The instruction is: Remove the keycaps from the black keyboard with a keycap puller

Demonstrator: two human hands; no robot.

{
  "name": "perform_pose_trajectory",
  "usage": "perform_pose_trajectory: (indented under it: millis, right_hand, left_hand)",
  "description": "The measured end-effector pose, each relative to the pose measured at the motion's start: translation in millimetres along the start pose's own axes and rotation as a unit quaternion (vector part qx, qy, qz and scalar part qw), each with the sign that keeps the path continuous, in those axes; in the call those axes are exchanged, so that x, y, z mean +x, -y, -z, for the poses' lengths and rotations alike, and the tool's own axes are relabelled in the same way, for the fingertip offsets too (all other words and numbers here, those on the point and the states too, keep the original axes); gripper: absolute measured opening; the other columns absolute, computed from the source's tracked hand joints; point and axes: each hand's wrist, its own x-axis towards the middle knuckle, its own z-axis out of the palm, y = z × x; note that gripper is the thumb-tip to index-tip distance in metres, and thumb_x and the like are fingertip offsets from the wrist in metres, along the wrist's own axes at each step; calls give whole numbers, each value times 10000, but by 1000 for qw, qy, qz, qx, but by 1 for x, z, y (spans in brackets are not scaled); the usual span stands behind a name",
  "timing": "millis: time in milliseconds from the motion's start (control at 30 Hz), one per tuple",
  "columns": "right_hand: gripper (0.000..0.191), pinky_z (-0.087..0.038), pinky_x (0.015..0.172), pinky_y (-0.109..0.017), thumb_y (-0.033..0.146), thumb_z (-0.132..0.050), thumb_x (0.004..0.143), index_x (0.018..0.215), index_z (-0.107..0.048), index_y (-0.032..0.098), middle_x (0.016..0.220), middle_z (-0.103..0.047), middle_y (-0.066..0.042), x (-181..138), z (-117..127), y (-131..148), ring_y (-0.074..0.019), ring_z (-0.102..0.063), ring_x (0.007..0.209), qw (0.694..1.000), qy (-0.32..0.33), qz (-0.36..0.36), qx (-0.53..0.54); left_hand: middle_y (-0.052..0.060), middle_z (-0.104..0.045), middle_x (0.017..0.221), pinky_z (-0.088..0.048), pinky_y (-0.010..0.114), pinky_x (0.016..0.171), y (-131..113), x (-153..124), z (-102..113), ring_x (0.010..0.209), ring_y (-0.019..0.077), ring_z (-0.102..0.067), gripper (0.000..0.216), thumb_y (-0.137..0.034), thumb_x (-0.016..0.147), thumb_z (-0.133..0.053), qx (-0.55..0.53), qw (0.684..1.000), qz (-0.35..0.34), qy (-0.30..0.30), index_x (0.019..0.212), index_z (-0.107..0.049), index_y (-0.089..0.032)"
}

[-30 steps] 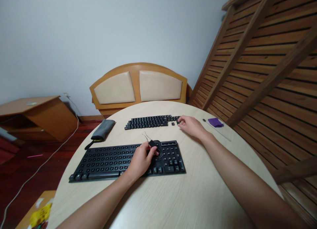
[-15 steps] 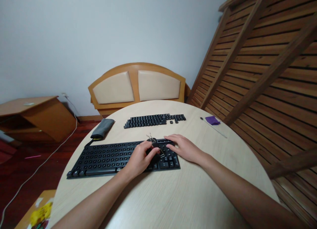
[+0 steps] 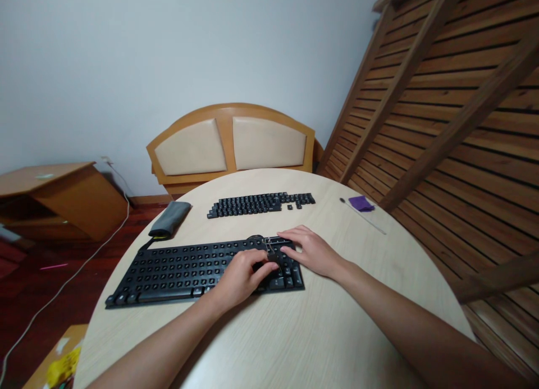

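A black keyboard (image 3: 177, 268) lies on the round table, most of its left and middle key positions stripped to bare switches. Keycaps remain at its right end and along part of the bottom row. My left hand (image 3: 244, 271) is closed over the right part of the keyboard, pinching a wire keycap puller (image 3: 273, 255) with a dark handle; its contact with the keys is hard to make out. My right hand (image 3: 314, 251) rests on the keyboard's upper right corner, fingers stretched out and holding nothing. Behind the keyboard, loose black keycaps (image 3: 248, 205) lie in rows.
A grey pouch (image 3: 170, 219) lies at the table's left, by the keyboard's far left corner. To the right are a folded purple cloth (image 3: 361, 204) and a thin stick with a dark tip (image 3: 364, 216). A wooden slatted frame (image 3: 446, 170) leans on the right.
My left hand has shifted slightly right, and the puller's wires, upright before, now sit lower over the keyboard's right part. The right hand stays on the corner. The view has shifted a little.
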Motion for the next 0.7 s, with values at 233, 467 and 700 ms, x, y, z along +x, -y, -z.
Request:
perform_pose_trajectory:
  millis: [233,467,700]
  right_hand:
    - [222,-473,960,-436,113,-577,897,1035,-715,218,1111,-697,-66,0,1,11,-221,-581,1076,996,-17,81,-17]
    - [142,-491,924,-406,131,-596,865,924,-701,207,985,-695,-62,-3,7,19,-216,-589,1008,988,31,145,31]
    - [147,-477,936,-395,182,-734,748,886,-688,198,1022,-664,-55,-6,7,22,-215,-577,998,987,80,134,36]
  left_hand:
    - [40,-712,824,-444,303,746,0,-5,-3,781,185,-628,247,-347,977,-534,65,994,-82,17,892,-698,-183]
    - [18,-671,742,-410,251,661,2,-3,-4,697,149,-589,293,-335,970,-544,0,1000,-11,-8,758,-654,-165]
    - [7,-681,708,-387,240,643,2,-1,-2,671,138,-602,299,-328,966,-548,-32,999,20,1,746,-666,-162]
